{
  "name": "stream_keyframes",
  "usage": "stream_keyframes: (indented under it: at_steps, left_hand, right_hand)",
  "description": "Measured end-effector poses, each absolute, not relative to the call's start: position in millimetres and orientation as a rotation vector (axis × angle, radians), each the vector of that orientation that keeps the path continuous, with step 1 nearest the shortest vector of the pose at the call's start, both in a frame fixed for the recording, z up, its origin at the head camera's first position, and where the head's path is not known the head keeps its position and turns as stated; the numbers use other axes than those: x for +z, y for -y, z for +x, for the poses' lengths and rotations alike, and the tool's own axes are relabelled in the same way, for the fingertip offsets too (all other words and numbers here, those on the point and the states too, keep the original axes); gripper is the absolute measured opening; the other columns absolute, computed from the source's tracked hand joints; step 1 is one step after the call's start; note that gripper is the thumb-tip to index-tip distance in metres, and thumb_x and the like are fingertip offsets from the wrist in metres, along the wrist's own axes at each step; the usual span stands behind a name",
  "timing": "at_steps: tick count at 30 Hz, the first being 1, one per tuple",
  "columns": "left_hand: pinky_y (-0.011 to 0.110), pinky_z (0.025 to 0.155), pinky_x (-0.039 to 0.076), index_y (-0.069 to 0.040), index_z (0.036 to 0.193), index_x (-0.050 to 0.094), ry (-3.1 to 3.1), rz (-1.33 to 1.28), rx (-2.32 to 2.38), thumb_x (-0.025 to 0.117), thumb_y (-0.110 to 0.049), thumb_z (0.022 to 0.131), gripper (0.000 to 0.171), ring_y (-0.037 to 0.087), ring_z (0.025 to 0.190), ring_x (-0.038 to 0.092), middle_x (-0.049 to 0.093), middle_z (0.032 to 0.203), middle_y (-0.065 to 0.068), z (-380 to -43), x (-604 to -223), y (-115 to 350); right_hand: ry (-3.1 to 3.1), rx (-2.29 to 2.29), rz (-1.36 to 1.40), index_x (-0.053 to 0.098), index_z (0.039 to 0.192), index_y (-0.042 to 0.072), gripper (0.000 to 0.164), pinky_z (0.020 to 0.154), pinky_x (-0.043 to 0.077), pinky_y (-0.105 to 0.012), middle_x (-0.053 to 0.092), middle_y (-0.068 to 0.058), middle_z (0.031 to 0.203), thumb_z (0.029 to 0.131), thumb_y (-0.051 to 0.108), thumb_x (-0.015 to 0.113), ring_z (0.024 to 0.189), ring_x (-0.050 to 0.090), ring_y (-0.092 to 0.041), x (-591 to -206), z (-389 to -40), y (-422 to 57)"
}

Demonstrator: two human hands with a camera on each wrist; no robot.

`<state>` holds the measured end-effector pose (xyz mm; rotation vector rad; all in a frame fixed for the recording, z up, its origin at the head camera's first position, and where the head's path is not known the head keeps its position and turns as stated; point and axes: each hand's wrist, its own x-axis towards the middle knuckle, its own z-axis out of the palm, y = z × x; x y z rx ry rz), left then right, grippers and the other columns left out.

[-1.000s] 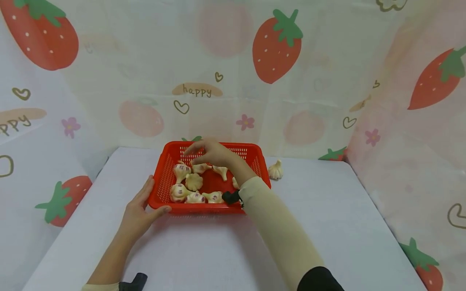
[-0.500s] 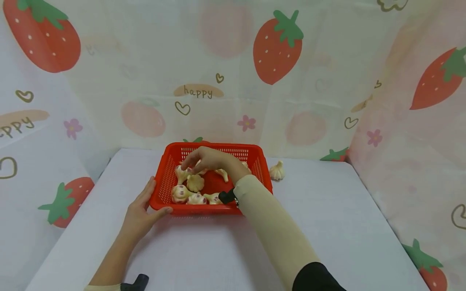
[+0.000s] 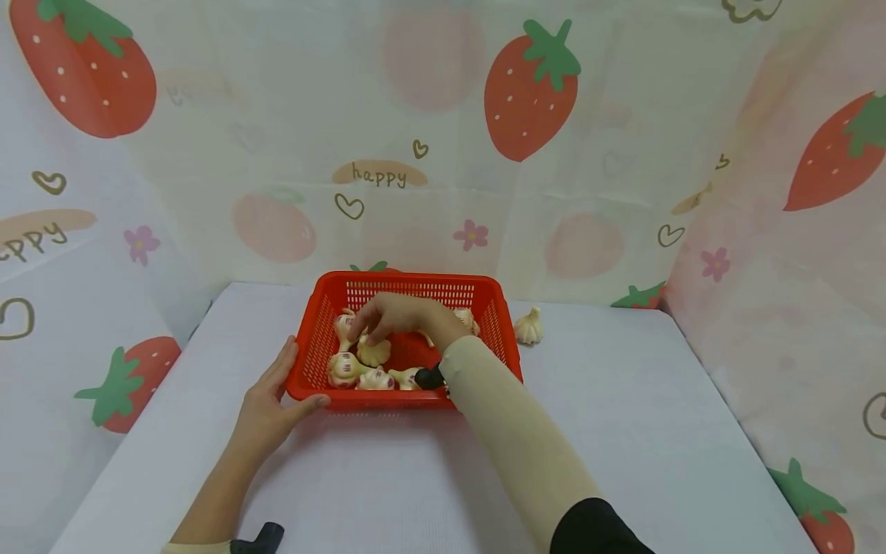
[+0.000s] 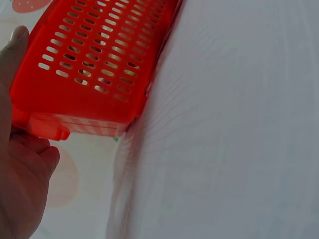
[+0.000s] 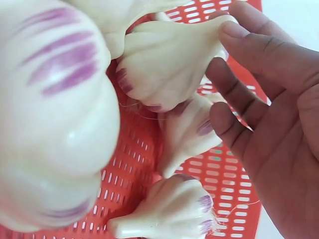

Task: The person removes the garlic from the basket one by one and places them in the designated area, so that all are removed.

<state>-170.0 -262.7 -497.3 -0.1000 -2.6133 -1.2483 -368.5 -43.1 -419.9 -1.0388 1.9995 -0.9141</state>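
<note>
A red plastic basket (image 3: 408, 397) holds several garlic bulbs with purple streaks, among them a bulb (image 3: 342, 369) in the front left corner. My right hand (image 3: 404, 315) reaches down inside it. In the right wrist view, its thumb and forefinger pinch the stem of one garlic bulb (image 5: 164, 62), while the other fingers hang loosely bent beside more bulbs. At the basket's front left corner, my left hand (image 3: 266, 408) grips the rim, thumb along the front and fingers on the left side. The left wrist view shows fingertips (image 4: 47, 154) tucked under the rim.
One garlic bulb (image 3: 529, 327) stands on the white tabletop (image 3: 609, 400), just right of the basket. A strawberry-print cloth (image 3: 429, 154) hangs behind the table and on both sides.
My right hand has come down and slightly toward me into the basket, from above the bulbs to a garlic stem. The left hand has stayed at the corner.
</note>
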Motion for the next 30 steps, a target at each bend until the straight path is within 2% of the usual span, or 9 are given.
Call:
stream_keyframes:
  at_steps: [10, 15, 23, 30]
  left_hand:
    - [0.060, 0.111, 0.040, -0.024, 0.165, 0.016, 2.612, -0.102, -1.257, 0.082, -0.044, 0.086, 0.104, 0.034, 0.156, 0.024, 0.018, 0.171, 0.002, -169.7, -497.4, 263.1]
    - [0.058, 0.112, 0.040, -0.024, 0.165, 0.017, 2.613, -0.099, -1.244, 0.082, -0.044, 0.085, 0.105, 0.033, 0.156, 0.024, 0.019, 0.171, 0.000, -170.6, -498.8, 263.1]
    - [0.062, 0.112, 0.039, -0.023, 0.165, 0.017, 2.612, -0.106, -1.254, 0.082, -0.047, 0.085, 0.106, 0.035, 0.156, 0.023, 0.018, 0.171, 0.002, -170.1, -497.2, 263.1]
    - [0.059, 0.112, 0.041, -0.023, 0.165, 0.017, 2.613, -0.104, -1.246, 0.082, -0.047, 0.084, 0.106, 0.035, 0.156, 0.024, 0.019, 0.171, 0.002, -168.7, -497.2, 262.4]
  right_hand:
    - [-2.004, -0.909, -1.047, 0.078, 0.113, 0.003, 0.020, 0.089, 0.060, -0.027, 0.076, -0.012, 0.112, 0.094, 0.000, 0.070, 0.096, 0.066, -0.019, -426.5, -372.1, 44.1]
    - [-2.043, -0.923, -1.069, 0.078, 0.113, 0.003, 0.020, 0.088, 0.059, -0.027, 0.076, -0.010, 0.113, 0.095, 0.000, 0.070, 0.097, 0.066, -0.019, -424.2, -371.1, 41.1]
    - [-2.199, -0.949, -1.114, 0.080, 0.113, 0.010, 0.019, 0.087, 0.060, -0.026, 0.077, 0.002, 0.108, 0.096, 0.008, 0.072, 0.100, 0.068, -0.014, -404.0, -369.2, 29.8]
    - [-2.293, -0.957, -1.192, 0.080, 0.111, 0.014, 0.017, 0.088, 0.060, -0.027, 0.076, 0.001, 0.111, 0.096, 0.012, 0.073, 0.100, 0.068, -0.011, -379.7, -361.2, 16.7]
